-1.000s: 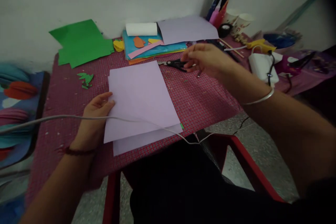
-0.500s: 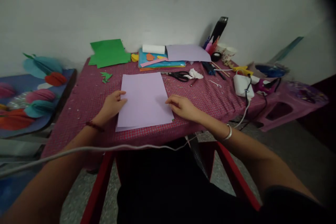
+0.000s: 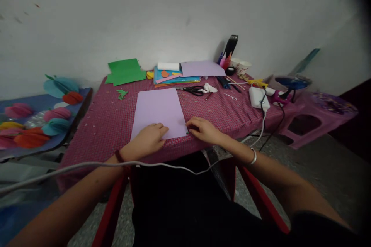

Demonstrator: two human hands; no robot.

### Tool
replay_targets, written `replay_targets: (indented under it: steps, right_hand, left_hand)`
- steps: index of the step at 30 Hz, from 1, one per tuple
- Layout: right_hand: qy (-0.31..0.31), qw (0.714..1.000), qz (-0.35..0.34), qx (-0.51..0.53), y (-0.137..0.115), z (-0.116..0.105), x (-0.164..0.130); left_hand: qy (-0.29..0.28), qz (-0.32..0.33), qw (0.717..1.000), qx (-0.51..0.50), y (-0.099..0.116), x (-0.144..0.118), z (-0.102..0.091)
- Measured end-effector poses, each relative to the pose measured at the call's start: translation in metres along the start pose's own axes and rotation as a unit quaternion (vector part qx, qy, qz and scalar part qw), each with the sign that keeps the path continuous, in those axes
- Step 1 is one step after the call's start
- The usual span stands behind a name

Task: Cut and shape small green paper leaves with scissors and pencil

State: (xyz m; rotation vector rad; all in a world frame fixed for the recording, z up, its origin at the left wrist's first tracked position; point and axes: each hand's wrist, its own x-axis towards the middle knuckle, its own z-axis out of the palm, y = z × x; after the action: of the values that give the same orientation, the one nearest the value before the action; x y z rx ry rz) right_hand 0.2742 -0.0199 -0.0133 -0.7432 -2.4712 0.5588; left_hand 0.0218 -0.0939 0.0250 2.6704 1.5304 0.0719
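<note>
A lilac paper sheet (image 3: pixel 159 110) lies on the red checked tablecloth (image 3: pixel 104 123) in front of me. My left hand (image 3: pixel 149 139) rests flat on the sheet's near edge, fingers spread. My right hand (image 3: pixel 203 129) touches the sheet's near right corner with curled fingers; whether it pinches the paper is hidden. Black scissors (image 3: pixel 193 90) lie beyond the sheet, beside a crumpled white scrap (image 3: pixel 209 88).
At the back are green paper (image 3: pixel 124 71), a stack of coloured sheets (image 3: pixel 176 75), cups with pens (image 3: pixel 237 63), a white charger (image 3: pixel 257 96) and a yellow glue gun (image 3: pixel 257 82). Paper decorations (image 3: pixel 34 123) lie at left, a pink stool (image 3: pixel 319 115) at right. A white cable (image 3: pixel 87 166) crosses my arms.
My right hand came back from the scissors to the sheet's near right corner. My left hand slid from the sheet's left edge to its near edge. The view pulled back.
</note>
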Motion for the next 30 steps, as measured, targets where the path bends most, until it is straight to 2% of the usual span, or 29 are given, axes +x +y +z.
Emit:
replay_targets:
  steps: [4,11,17,23,27,30]
  right_hand:
    - [-0.005,1.000,0.008,0.012,-0.003,0.002,-0.006]
    - [0.024,0.999,0.027,0.022,-0.004,0.006,-0.012]
    - [-0.032,0.996,0.009,-0.078,-0.014,0.001,0.004]
    - [-0.120,0.982,0.036,-0.142,-0.026,0.000,0.028]
    - [-0.126,0.984,0.052,-0.119,-0.026,0.005,0.034]
    - [-0.096,0.988,0.085,-0.086,-0.011,-0.004,0.034]
  left_hand:
    - [-0.041,-0.008,0.999,0.016,0.006,0.007,0.003]
    - [0.017,-0.131,0.991,0.027,-0.005,0.009,0.004]
    - [0.058,-0.209,0.976,0.031,-0.019,0.005,0.007]
    - [0.066,-0.191,0.979,0.013,-0.020,0.001,0.012]
    - [0.072,-0.166,0.983,0.001,-0.024,0.000,0.016]
    - [0.073,-0.153,0.985,-0.006,-0.028,-0.001,0.019]
